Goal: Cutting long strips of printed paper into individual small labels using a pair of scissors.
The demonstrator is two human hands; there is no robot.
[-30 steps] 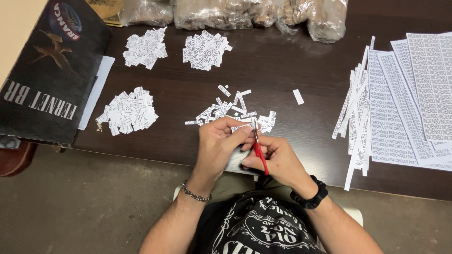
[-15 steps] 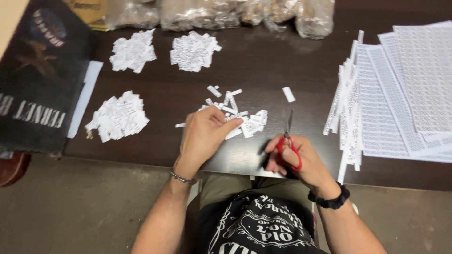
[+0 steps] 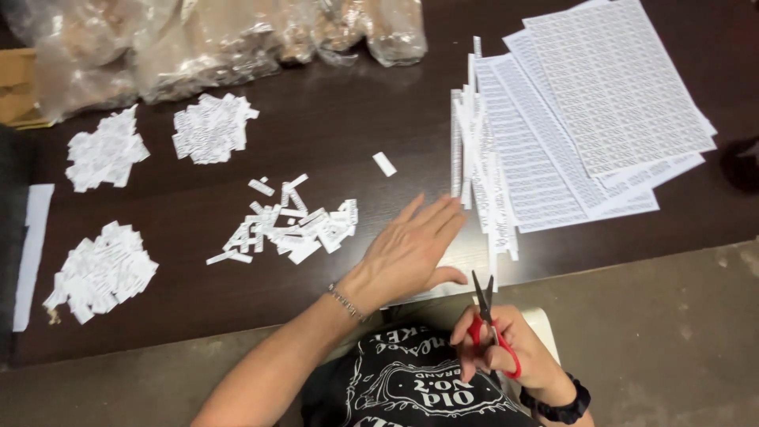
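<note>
- Four heaps of cut paper slips lie on the dark desk, all to the left of the left hand: one low heap far out to its left near the desk's front edge, two heaps further back, the outer one and the inner one, and a loose scatter of slips just to the left of that hand.
- One white strip lies at the desk's far left edge, well apart from both hands.
- Several clear plastic bags sit along the back of the desk, far beyond the left hand; their number cannot be told.
- One single slip lies alone beyond the left hand's fingertips.
- One left hand lies flat on the desk, its grip released, fingers stretched toward the strips; a thin bracelet circles its wrist.
- One bundle of long cut strips lies just beyond and to the right of the left hand's fingertips.
- One right hand is off the desk's front edge, its grip clenched through the red handles of a pair of scissors, blades pointing up toward the desk edge; a black band is on its wrist.
- At least three printed sheets overlap in a fan, well beyond the right hand.
</note>
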